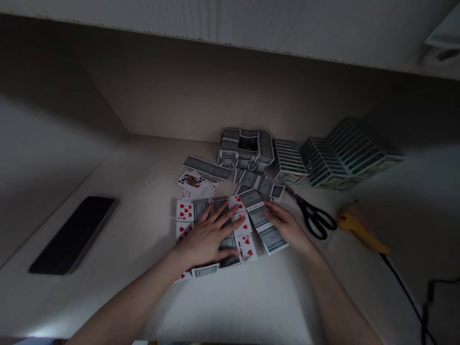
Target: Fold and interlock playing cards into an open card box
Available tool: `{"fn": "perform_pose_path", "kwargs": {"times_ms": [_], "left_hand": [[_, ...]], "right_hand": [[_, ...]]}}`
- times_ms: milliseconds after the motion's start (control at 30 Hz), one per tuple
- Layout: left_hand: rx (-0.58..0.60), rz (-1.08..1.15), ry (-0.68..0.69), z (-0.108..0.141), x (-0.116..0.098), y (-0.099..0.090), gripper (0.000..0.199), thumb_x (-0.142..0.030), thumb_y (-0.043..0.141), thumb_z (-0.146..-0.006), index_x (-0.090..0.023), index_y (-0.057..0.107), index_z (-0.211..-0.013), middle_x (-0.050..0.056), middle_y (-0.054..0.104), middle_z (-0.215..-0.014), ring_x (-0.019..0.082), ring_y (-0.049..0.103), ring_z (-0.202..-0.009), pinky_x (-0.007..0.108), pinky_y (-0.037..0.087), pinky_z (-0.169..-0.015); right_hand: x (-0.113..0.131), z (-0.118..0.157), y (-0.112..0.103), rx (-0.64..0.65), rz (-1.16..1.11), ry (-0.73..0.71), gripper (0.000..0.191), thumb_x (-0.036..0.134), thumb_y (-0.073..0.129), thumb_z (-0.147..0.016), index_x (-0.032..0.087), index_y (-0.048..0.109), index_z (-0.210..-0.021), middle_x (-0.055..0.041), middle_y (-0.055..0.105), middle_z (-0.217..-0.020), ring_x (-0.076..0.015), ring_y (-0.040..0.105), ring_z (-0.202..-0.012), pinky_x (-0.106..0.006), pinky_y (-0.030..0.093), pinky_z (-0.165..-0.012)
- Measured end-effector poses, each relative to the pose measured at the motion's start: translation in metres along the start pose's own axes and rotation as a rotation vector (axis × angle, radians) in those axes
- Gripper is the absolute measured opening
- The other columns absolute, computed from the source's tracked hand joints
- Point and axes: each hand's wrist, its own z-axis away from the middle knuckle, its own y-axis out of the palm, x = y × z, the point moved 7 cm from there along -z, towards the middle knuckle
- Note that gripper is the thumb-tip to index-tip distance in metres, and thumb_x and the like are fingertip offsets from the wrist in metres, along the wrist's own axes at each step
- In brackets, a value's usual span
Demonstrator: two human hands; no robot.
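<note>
My left hand [212, 235] lies with spread fingers on a panel of joined playing cards [247, 247], some showing red hearts and others patterned backs. My right hand [285, 225] pinches the right edge of a strip of playing cards [259, 216], backs up. That strip lies tilted along the panel's right side; whether the two are attached I cannot tell. Loose cards with a queen [194, 180] on top sit just behind the panel. Another card strip [206, 167] and a folded card piece [258, 182] lie farther back.
A box-like card structure [246, 148] stands against the back wall, with ridged stepped pieces [341, 155] to its right. Black-handled scissors [316, 218] and a yellow glue gun [361, 230] with a cord lie at right. A dark phone [74, 235] rests at left. A shelf edge [230, 40] overhangs.
</note>
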Motion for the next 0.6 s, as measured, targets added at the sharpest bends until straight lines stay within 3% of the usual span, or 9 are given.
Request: {"fn": "perform_pose_path", "kwargs": {"times_ms": [333,600], "left_hand": [[-0.001,0.009,0.009,0.0002,-0.0002,0.0018,0.068,-0.065,0.032,-0.076,-0.033,0.017,-0.135,0.000,0.012,-0.145,0.027,0.006,-0.132,0.050,0.008,-0.105],[-0.010,0.005,0.007,0.0000,-0.0002,0.0018,0.069,-0.062,0.037,-0.076,-0.033,0.017,-0.135,0.000,0.011,-0.145,0.027,0.005,-0.132,0.049,0.008,-0.105]], "right_hand": [[0.0021,0.0045,0.0059,0.037,-0.024,0.025,0.041,0.035,0.056,-0.071,0.021,0.044,-0.107,0.0006,0.064,-0.070,-0.0149,0.059,-0.057,-0.025,0.043,-0.048],[0.0016,0.0040,0.0064,0.068,-0.040,0.039,0.041,0.036,0.056,-0.071,0.023,0.045,-0.108,0.0000,0.064,-0.072,-0.0152,0.059,-0.058,-0.025,0.044,-0.049]]}}
